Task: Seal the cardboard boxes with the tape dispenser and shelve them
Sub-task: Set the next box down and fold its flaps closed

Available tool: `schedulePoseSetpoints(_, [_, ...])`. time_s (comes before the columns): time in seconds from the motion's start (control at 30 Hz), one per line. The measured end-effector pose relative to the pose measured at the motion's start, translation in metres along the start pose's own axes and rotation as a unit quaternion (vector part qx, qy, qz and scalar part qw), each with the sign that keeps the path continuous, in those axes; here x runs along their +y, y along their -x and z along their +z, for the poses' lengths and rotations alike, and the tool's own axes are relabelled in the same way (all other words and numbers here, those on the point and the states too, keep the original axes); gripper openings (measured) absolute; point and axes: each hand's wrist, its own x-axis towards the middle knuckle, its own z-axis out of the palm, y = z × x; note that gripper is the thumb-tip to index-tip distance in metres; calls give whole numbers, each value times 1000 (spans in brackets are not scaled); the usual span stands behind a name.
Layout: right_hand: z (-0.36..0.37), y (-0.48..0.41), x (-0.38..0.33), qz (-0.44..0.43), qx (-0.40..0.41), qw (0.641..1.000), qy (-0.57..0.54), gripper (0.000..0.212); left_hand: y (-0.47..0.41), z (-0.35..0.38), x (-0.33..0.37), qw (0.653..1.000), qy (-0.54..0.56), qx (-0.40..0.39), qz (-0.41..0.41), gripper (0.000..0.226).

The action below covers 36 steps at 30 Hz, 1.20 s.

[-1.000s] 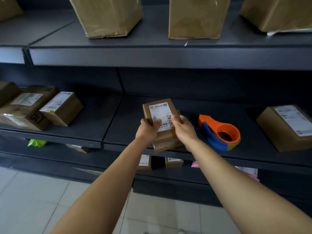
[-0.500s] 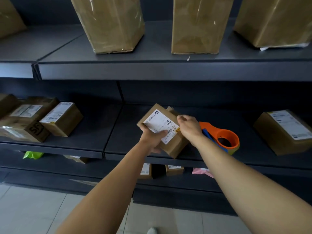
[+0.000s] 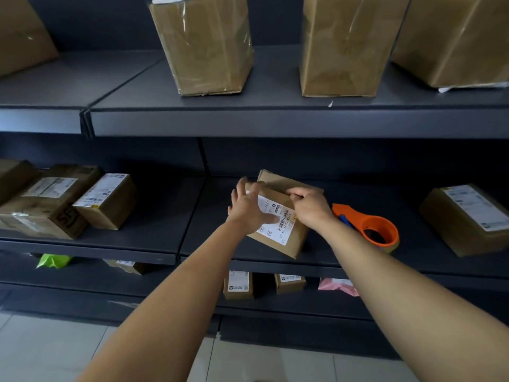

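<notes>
Cardboard box (image 3: 275, 198) lies tilted on the shelf (image 3: 154, 216) under both hands: the left hand (image 3: 248, 209) presses spread, straight fingers on its label, while the right hand (image 3: 311, 206) pinches its far edge at the flap. Best to fold that flap flat and square before letting go, then reach just right of the right hand for the tape dispenser (image 3: 369, 227).

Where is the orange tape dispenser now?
Head view: the tape dispenser lies on the middle shelf, right of centre, beside the right hand gripping a box.
</notes>
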Motion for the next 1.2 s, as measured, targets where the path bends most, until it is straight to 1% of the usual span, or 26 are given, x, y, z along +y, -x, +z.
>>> schedulePoseSetpoints(0.07, [-1, 0, 1, 4, -1, 1000, 5, 33, -1, 0, 2, 999, 6, 34, -2, 77])
schedulePoseSetpoints(0.1, [-1, 1, 1, 5, -1, 1000, 6, 33, -1, 1, 2, 999, 5, 47, -4, 73])
schedulePoseSetpoints(0.2, [-1, 1, 2, 0, 2, 1000, -3, 32, 0, 2, 1, 997, 34, 64, 1, 69])
schedulePoseSetpoints(0.3, [-1, 3, 1, -18, 19, 1000, -9, 29, 2, 1, 1, 995, 61, 81, 7, 59])
schedulePoseSetpoints(0.33, [-1, 4, 2, -25, 31, 999, -12, 28, 3, 1, 1, 994, 65, 89, 8, 59])
schedulePoseSetpoints(0.47, [0, 1, 7, -36, 56, 998, -19, 26, 4, 2, 1, 994, 55, 92, 9, 73])
schedulePoseSetpoints(0.6, [-1, -2, 7, -31, 55, 998, -21, 25, 6, 3, 1, 994, 47, 99, -3, 70])
schedulePoseSetpoints(0.7, [-3, -4, 5, 8, 80, 997, -9, 31, 9, 3, 1, 993, 72, 98, -10, 65])
schedulePoseSetpoints(0.73, [-2, -5, 4, 31, 90, 995, -12, 35, 10, 3, 1, 991, 89, 98, -13, 62])
schedulePoseSetpoints(0.8, [-1, -8, 4, 77, 97, 992, -31, 49, 11, 4, 2, 989, 115, 96, -15, 56])
schedulePoseSetpoints(0.87, [-1, -10, 5, 94, 80, 990, -65, 56, 10, 4, 2, 985, 141, 96, -18, 44])
schedulePoseSetpoints(0.93, [-4, -10, 8, 81, 73, 991, -83, 54, 9, 2, 2, 976, 189, 106, -25, 23])
schedulePoseSetpoints(0.97, [-6, -9, 10, 73, 75, 991, -89, 52, 9, 1, 2, 971, 207, 116, -28, 17])
schedulePoseSetpoints(1.07, [-6, -5, 19, 57, 77, 992, -78, 52, 9, 6, -2, 971, 201, 125, -38, 24])
schedulePoseSetpoints(1.1, [-5, -4, 22, 54, 75, 993, -71, 52, 11, 9, -3, 973, 195, 120, -42, 21])
schedulePoseSetpoints(1.17, [-4, -1, 25, 51, 71, 995, -57, 51, 11, 13, -2, 976, 186, 108, -45, 7])
schedulePoseSetpoints(1.2, [-4, -1, 26, 52, 71, 995, -52, 51, 11, 14, -1, 977, 180, 102, -44, 5])
